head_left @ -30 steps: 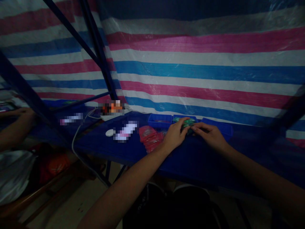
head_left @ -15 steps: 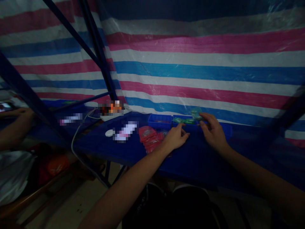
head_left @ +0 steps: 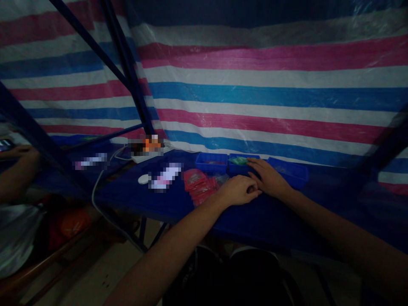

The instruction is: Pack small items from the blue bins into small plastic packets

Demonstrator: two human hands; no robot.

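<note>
My left hand [head_left: 239, 189] rests on the blue table [head_left: 274, 216] with its fingers curled in, just right of a pile of red packets [head_left: 198, 185]. My right hand [head_left: 268, 178] lies flat beside it, thumb touching the left hand's knuckles, fingertips at the front wall of the middle blue tray [head_left: 236, 169]. Green packets [head_left: 239, 160] lie in that tray. I see nothing in either hand, though the light is dim.
Two more blue trays flank the middle one, the left tray [head_left: 211, 162] and the right tray [head_left: 288, 171]. A white puck [head_left: 143, 179], a power strip [head_left: 149, 155] and a cable [head_left: 97, 187] lie at left. Another person's arm [head_left: 15, 170] is at far left. A striped tarp [head_left: 255, 93] hangs behind.
My right hand lifted a green packet from between both hands to the middle tray, let it go, and came back down flat. My left hand curled shut and stayed on the table.
</note>
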